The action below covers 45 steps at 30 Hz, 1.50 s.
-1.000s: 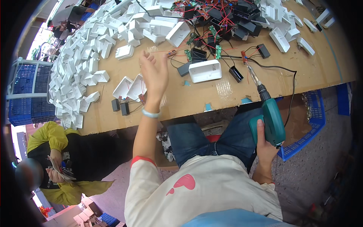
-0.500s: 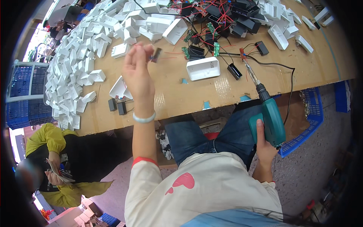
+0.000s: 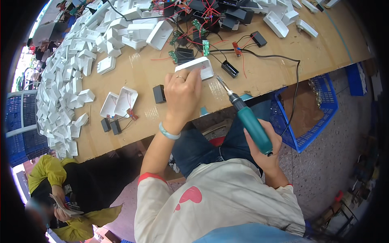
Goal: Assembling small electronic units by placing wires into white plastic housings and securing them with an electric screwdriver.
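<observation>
The right hand (image 3: pixel 265 146) wraps a teal power tool (image 3: pixel 252 124), aiming its tip (image 3: pixel 221 81) forward; the left hand (image 3: pixel 183 92) curls by white casing (image 3: pixel 206 68), pinch unclear.

The left forearm (image 3: pixel 158 152) reaches forward and slants inward to the right, its wrist (image 3: pixel 172 126) nearly straight. The left hand (image 3: pixel 182 93) is turned back upward, with bent fingers pointing away from the body; the fingertips are hidden. The right forearm (image 3: pixel 277 178) is short in view, elbow bent close to the body. The right hand (image 3: pixel 265 148) is curled in a grip, thumb along its left side, well apart from the left and nearer the body.
</observation>
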Each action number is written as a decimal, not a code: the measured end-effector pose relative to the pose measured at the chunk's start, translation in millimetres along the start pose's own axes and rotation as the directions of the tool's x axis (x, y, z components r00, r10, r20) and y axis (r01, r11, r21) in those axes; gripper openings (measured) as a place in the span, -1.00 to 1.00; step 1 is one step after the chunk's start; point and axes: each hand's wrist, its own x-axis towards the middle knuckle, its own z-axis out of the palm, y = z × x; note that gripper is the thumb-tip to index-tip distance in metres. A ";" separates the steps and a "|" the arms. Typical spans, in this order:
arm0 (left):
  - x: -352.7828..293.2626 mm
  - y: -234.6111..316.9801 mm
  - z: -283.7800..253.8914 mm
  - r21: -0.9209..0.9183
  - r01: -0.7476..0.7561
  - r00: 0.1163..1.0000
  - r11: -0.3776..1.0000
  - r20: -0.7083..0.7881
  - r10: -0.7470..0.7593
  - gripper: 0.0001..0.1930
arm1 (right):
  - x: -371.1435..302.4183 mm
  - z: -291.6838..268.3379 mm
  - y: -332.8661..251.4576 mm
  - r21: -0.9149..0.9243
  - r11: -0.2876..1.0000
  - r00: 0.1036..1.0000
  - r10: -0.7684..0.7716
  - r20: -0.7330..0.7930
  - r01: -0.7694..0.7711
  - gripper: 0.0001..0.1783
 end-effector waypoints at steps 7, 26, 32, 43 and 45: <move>-2.1 3.9 4.1 0.096 0.008 0.999 0.995 -0.053 -0.003 -0.87 | 23.6 22.0 6.8 -0.003 0.999 0.999 -0.033 0.038 0.033 -0.68; 0.5 3.0 14.7 0.172 -0.023 0.995 0.985 -0.096 0.040 -0.89 | 34.5 29.0 11.9 0.001 1.000 0.993 0.028 0.111 -0.028 -0.63; 0.9 3.1 14.5 0.156 -0.032 0.994 0.987 -0.102 0.048 -0.90 | 36.4 33.3 15.3 0.023 1.000 0.997 -0.006 0.073 0.004 -0.46; 0.3 3.3 14.5 0.168 -0.029 0.995 0.985 -0.094 0.045 -0.91 | 36.4 24.4 10.9 -0.120 0.993 0.982 0.009 0.189 0.014 -0.54; 0.6 3.7 15.8 0.163 -0.031 0.994 0.986 -0.098 0.047 -0.91 | 39.0 25.5 8.4 -0.110 0.993 0.985 -0.017 0.170 0.036 -0.54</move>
